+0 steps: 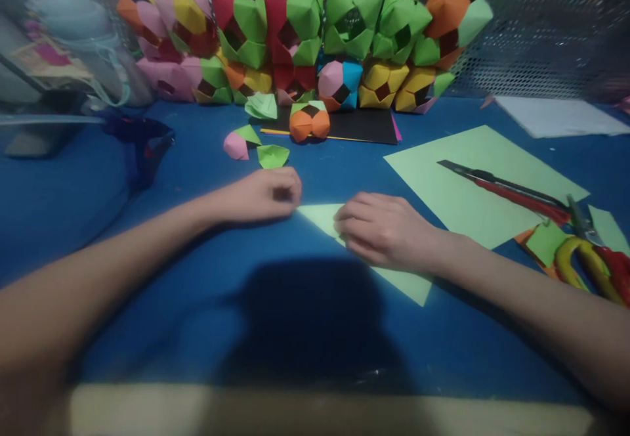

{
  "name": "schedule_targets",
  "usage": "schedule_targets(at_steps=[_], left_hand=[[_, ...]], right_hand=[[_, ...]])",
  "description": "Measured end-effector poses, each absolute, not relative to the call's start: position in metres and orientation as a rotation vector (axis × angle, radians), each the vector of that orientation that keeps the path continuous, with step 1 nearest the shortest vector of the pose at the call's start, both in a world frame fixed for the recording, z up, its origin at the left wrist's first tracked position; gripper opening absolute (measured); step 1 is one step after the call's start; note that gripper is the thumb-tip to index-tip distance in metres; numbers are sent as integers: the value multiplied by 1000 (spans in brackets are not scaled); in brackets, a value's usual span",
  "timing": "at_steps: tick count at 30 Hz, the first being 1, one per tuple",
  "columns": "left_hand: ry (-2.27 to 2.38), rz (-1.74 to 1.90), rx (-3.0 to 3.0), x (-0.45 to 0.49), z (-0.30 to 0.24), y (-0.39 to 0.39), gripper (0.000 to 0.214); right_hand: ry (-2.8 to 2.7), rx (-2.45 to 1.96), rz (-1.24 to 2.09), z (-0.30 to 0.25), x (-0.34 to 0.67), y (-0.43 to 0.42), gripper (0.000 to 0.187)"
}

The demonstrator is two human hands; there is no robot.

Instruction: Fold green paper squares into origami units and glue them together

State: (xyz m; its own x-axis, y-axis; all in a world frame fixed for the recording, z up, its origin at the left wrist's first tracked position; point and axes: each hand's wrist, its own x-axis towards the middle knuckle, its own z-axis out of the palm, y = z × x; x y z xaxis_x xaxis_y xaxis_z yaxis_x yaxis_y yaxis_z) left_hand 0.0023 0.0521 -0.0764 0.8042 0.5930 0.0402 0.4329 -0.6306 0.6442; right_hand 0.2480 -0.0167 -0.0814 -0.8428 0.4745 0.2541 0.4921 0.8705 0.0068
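A light green sheet of paper (411,283), folded into a slanted shape with a diagonal lower edge, lies on the blue table in front of me. My left hand (270,194) is closed, thumb and fingers pinched at the paper's left corner. Across the middle of the sheet rests my right hand (386,229), its fingers curled together and pressing on it, which hides much of the fold. Just beyond my left hand lie a green folded paper piece (273,155) and a pink and green piece (239,144).
A larger green sheet (477,160) at right carries a utility knife (506,186). Near it are yellow-handled scissors (583,259). A blue glue gun (142,140) stands at left. Folded-paper balls (354,19) are stacked along the back by a perforated metal panel (536,35).
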Motion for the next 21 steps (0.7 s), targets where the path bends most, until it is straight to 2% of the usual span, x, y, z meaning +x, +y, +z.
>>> schedule_targets(at_steps=[21], left_hand=[[951, 322, 2288, 6, -74, 48, 10]], right_hand=[[-3008, -805, 8, -64, 247, -20, 21]])
